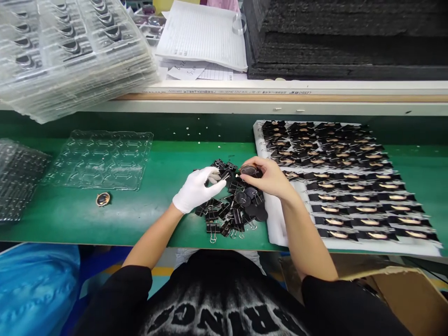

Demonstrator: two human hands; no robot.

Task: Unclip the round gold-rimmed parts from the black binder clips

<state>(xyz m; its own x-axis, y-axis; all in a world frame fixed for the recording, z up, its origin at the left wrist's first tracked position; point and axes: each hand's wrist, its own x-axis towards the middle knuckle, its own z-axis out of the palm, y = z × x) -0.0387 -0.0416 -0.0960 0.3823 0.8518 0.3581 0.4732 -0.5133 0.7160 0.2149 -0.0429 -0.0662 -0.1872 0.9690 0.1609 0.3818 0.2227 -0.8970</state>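
My left hand (199,187), in a white glove, is closed on a black binder clip (225,176) above the left side of a pile of black binder clips (212,215). Bare, my right hand (268,176) pinches a round dark piece (248,171) with a brownish rim, just right of the other hand. Black discs (242,198) lie among the clips below. On the right, a white foam board (276,221) bears rows of clipped pieces (357,186) with light wooden-coloured edges. One small round piece (103,199) sits alone on the green table (136,214) at the left.
A clear plastic tray (105,158) lies at the left, beside a stack of clear trays (19,179). More trays (77,60), papers (206,35) and black foam sheets (346,42) occupy the raised shelf (224,95). A cardboard box (406,298) stands below the table at the right.
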